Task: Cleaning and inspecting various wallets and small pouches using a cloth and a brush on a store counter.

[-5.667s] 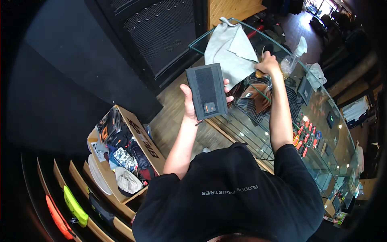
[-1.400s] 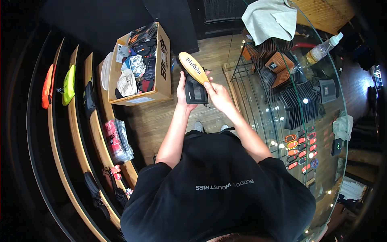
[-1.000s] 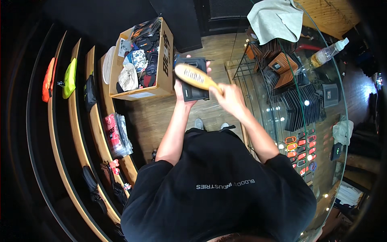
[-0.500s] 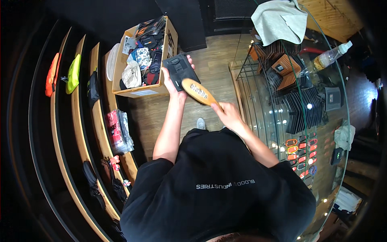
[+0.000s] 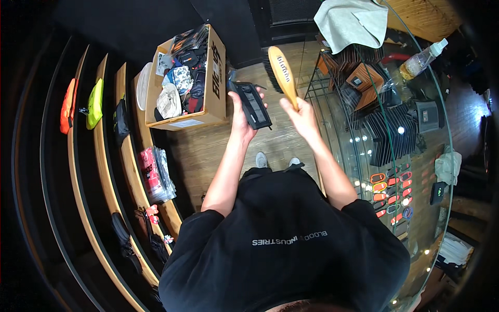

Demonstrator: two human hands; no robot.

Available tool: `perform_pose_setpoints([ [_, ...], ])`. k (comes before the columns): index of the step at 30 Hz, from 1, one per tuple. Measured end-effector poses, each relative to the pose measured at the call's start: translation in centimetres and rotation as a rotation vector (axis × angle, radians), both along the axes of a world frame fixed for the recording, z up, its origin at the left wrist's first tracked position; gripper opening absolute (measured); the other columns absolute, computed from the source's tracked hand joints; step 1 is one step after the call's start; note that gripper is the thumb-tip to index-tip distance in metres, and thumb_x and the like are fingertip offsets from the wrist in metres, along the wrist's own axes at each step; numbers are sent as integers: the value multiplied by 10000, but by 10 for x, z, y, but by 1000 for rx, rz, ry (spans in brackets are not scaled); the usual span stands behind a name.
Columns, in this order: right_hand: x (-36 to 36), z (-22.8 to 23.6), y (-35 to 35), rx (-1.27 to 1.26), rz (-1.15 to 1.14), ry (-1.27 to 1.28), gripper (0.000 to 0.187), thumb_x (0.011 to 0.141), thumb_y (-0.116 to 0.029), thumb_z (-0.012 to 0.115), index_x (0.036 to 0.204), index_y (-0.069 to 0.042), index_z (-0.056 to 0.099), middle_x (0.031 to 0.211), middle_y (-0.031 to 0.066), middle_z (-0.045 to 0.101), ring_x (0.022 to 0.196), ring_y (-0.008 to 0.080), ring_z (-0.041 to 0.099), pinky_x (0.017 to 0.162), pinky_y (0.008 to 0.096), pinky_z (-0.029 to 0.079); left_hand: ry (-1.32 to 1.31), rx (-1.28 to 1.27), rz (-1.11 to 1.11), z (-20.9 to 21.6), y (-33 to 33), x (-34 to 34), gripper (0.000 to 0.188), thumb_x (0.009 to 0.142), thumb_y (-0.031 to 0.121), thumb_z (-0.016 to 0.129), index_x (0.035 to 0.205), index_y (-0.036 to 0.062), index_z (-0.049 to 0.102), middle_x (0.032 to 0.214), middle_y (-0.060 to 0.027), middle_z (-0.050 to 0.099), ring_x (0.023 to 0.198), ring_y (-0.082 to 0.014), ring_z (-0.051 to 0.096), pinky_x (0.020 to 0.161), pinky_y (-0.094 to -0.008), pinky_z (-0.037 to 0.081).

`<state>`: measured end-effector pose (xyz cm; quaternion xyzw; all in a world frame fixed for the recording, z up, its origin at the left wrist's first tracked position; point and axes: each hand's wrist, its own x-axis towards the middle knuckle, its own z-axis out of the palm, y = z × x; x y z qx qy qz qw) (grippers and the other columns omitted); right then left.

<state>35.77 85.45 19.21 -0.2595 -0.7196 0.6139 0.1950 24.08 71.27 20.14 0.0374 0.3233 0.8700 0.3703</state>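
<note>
A black zippered pouch [image 5: 251,106], flat and oblong, rests in my left hand [image 5: 240,117], with the thumb along one side and the fingertips showing at the other. My right hand [image 5: 301,115] grips the handle of a wooden brush [image 5: 282,67]. The brush stands nearly upright, its pale wooden back with dark lettering toward me and dark bristles showing along its left edge. Brush and pouch are apart, the brush to the right of the pouch.
An open cardboard box [image 5: 215,78] full of caps and packaged goods stands ahead on the left. Wooden shelves [image 5: 106,156] with pouches run down the left. At right a glass counter [image 5: 332,125] carries a grey cloth [image 5: 351,26], a spray bottle [image 5: 422,60] and wallets inside or upon it.
The brush has lifted off the pouch and swung up and right, turning more upright. My left hand has moved slightly right and tilted the pouch.
</note>
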Motion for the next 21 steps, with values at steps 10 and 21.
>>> perform_pose_setpoints([
  [10,-8,9,-25,-272,408,89,372,685,-83,867,871,-10,553,1005,101,652,899,177,638,771,317,551,223,-309,140,6,1,25,826,954,447,580,1561,245,57,1451,-153,400,1259,-215,469,991,-338,440],
  [21,-15,10,-32,-86,239,75,192,681,-88,753,763,1,604,748,45,682,700,99,654,647,275,536,220,-287,71,-11,-18,18,820,935,156,658,1561,184,129,1323,-112,497,1193,-181,513,997,-342,443],
])
